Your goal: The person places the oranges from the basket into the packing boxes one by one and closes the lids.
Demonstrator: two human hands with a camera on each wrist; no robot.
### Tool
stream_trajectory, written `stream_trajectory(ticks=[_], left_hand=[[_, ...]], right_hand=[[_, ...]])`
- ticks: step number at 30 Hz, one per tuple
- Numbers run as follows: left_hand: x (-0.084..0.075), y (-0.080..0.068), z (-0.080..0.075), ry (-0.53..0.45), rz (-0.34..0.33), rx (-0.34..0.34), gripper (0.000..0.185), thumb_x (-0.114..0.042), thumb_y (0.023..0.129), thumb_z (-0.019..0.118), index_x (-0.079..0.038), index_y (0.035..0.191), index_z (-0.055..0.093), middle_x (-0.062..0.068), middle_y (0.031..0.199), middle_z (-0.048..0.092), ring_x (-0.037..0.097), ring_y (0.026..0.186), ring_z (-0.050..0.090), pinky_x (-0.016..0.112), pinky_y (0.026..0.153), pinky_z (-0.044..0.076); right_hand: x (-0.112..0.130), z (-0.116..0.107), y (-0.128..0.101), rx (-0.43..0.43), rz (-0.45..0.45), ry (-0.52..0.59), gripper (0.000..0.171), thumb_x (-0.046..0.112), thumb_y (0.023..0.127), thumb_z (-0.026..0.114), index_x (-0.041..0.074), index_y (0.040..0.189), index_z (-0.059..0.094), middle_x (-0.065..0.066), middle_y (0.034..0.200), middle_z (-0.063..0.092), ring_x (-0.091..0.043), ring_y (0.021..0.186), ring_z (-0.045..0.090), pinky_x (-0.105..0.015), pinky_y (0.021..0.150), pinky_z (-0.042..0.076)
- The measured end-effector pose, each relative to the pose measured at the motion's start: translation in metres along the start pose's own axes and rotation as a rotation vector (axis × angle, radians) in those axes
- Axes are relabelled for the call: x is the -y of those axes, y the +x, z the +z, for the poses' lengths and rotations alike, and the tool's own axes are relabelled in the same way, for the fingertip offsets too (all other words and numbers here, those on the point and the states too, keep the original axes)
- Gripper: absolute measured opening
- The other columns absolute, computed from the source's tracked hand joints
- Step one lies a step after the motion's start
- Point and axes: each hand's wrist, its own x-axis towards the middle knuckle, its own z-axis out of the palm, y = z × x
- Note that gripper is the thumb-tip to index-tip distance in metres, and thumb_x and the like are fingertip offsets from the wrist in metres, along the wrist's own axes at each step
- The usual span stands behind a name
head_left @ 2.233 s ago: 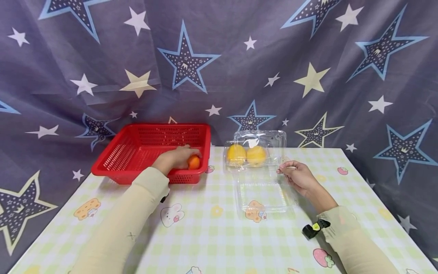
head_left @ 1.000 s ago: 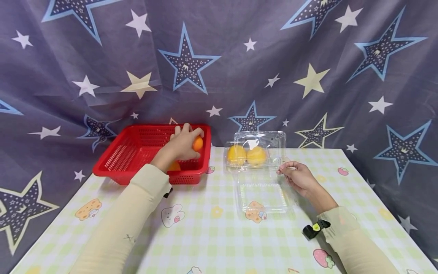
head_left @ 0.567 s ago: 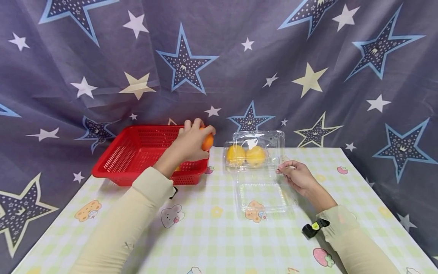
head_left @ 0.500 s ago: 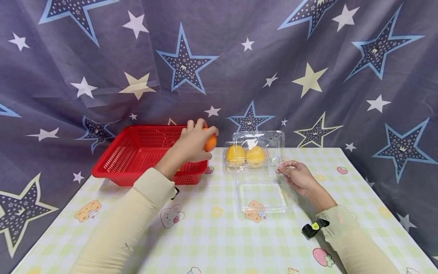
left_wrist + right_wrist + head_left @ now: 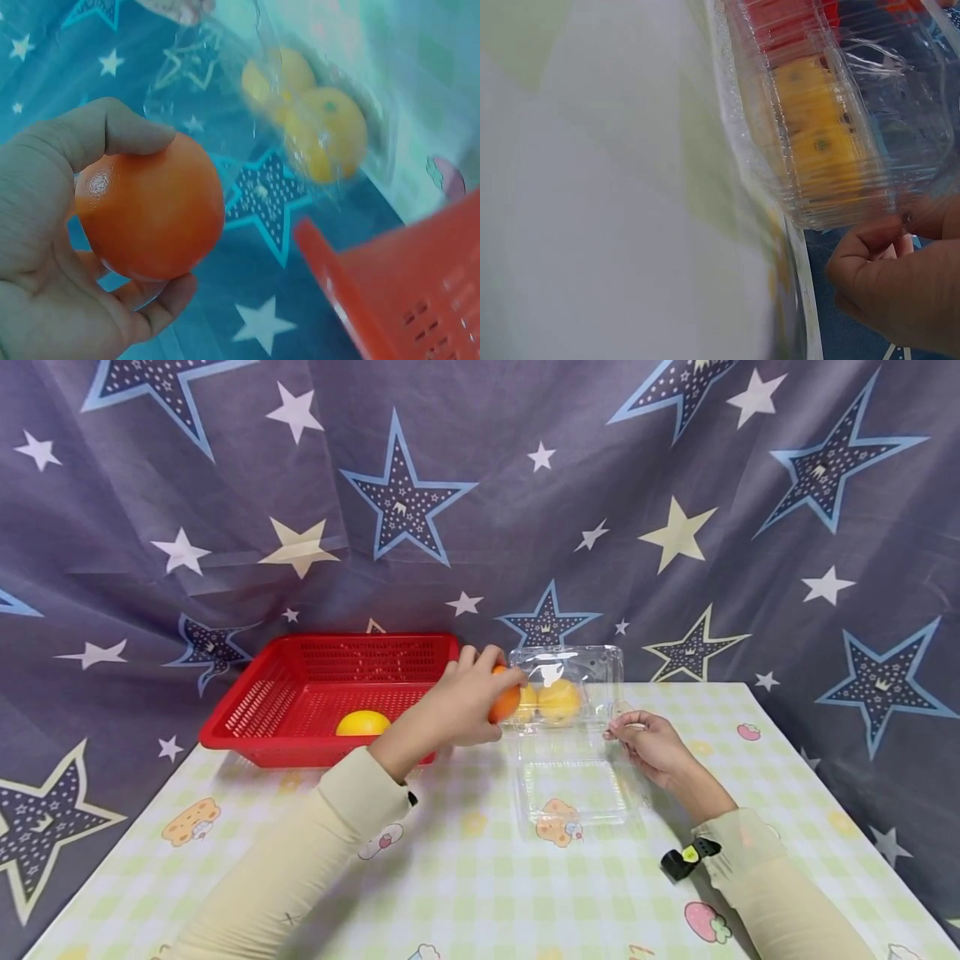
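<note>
Red basket (image 5: pixel 300 693) at the counter's (image 5: pixel 465 877) far-left edge; clear clamshell box (image 5: pixel 570 727) mid-counter. Left hand (image 5: pixel 461 710), grip curled around an orange (image 5: pixel 504 702), nears the box; right hand (image 5: pixel 652 747) pinches its edge. Next: lower fruit beside the two yellow ones (image 5: pixel 551 700).

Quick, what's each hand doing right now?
Left hand: holding an orange.
Right hand: pinching the clear container by its edge.

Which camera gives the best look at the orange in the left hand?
The left wrist view: the orange fills the frame, gripped by the left hand. The head view shows it small and half covered by fingers. The right wrist view misses it.
</note>
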Motion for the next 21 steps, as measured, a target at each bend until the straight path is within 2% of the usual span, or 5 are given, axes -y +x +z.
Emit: stream_trajectory(ticks=[6, 11, 21], left_hand=[[-0.017, 0.000, 0.014, 0.012, 0.072, 0.014, 0.072, -0.023, 0.073, 0.089, -0.033, 0.137, 0.058, 0.006, 0.137, 0.047, 0.027, 0.117, 0.040, 0.040, 0.087, 0.047], [-0.029, 0.001, 0.025, -0.025, 0.152, 0.014, 0.070, -0.021, 0.074, 0.087, -0.031, 0.137, 0.059, 0.007, 0.139, 0.047, 0.029, 0.120, 0.042, 0.042, 0.090, 0.051], [-0.043, 0.003, 0.050, -0.057, 0.317, 0.051, 0.065, -0.018, 0.079, 0.085, -0.028, 0.137, 0.059, 0.006, 0.138, 0.049, 0.027, 0.119, 0.045, 0.037, 0.087, 0.055]], right_hand=[[0.001, 0.000, 0.000, 0.004, 0.001, -0.003, 0.015, 0.012, 0.106, 0.056, 0.000, 0.113, 0.050, 0.004, 0.090, 0.071, -0.005, 0.061, 0.045, -0.019, 0.051, 0.037], [0.000, 0.000, 0.000, 0.004, 0.001, -0.007, 0.015, 0.013, 0.106, 0.056, 0.001, 0.112, 0.049, 0.003, 0.091, 0.071, -0.005, 0.061, 0.044, -0.019, 0.051, 0.037], [-0.003, 0.000, 0.002, -0.009, -0.013, -0.012, 0.016, 0.013, 0.106, 0.056, -0.001, 0.112, 0.051, 0.004, 0.087, 0.072, -0.004, 0.060, 0.043, -0.018, 0.051, 0.036]])
